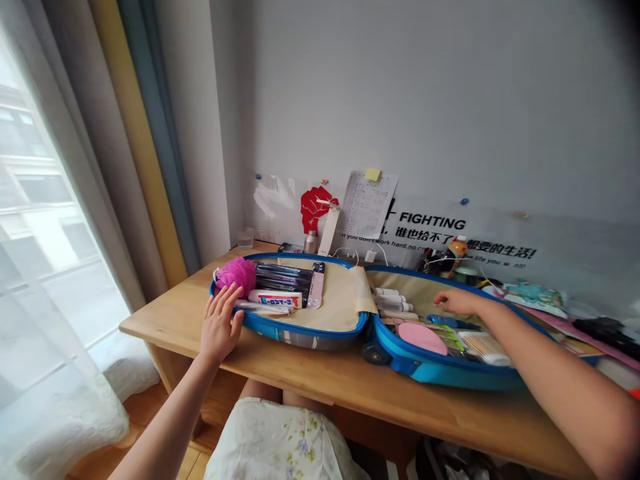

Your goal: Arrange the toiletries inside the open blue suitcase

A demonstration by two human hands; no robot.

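Note:
A small blue suitcase (300, 331) lies open flat on a wooden desk (320, 380). My left hand (219, 325) rests open on the rim of its left half, fingers stretched toward a pink bath pouf (236, 273). Beside the pouf lie a toothpaste tube (276, 298) and dark slim packs (283, 275). My right hand (456, 301) reaches into the right half, fingers curled low over white tubes (393, 299); what it holds, if anything, is hidden. A pink oval item (423, 337) and cotton swabs (483, 347) lie near it.
A sheer curtain (45, 267) and window fill the left side. Along the wall stand a small metal bottle (311, 241), cables, papers and a wall sticker reading FIGHTING (433, 221). Clutter of packets covers the desk's right end (535, 295). My lap shows below the desk edge.

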